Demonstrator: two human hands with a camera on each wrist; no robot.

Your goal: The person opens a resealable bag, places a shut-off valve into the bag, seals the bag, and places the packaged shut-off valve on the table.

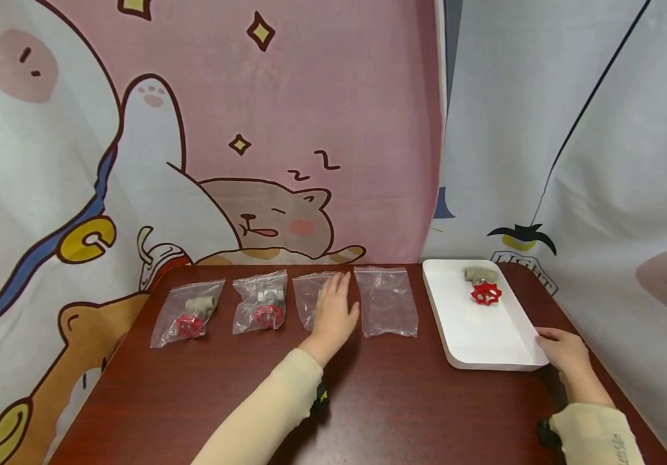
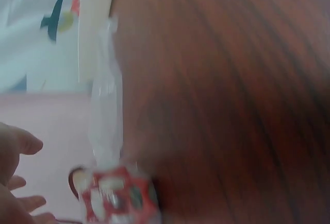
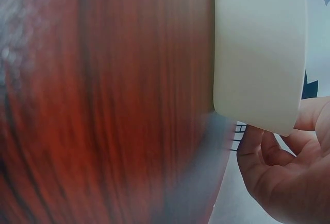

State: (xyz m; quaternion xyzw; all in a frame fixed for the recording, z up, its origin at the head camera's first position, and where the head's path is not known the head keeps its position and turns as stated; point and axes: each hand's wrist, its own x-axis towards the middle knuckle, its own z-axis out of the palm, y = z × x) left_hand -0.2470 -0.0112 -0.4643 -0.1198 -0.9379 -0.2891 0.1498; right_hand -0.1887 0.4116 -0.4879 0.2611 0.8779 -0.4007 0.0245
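My left hand [image 1: 333, 316] reaches over the third clear zip bag [image 1: 308, 297], hiding much of it. Its fingers are extended, with the thumb apart, and whether they touch the plastic I cannot tell. A red handwheel [image 2: 121, 195] shows close below this hand in the left wrist view; which bag it belongs to is unclear. At the near right corner of a white tray [image 1: 490, 342], my right hand [image 1: 566, 352] grips the rim, thumb above and curled fingers [image 3: 252, 152] at the underside. In the tray lies a beige valve [image 1: 481, 276] with a red handwheel.
Two bags on the left, the first bag [image 1: 188, 313] and second bag [image 1: 260, 302], each hold a red-handled valve. A flat fourth bag [image 1: 386, 301] lies between my left hand and the tray. Printed curtains [image 1: 310, 97] hang behind the brown table [image 1: 403, 413].
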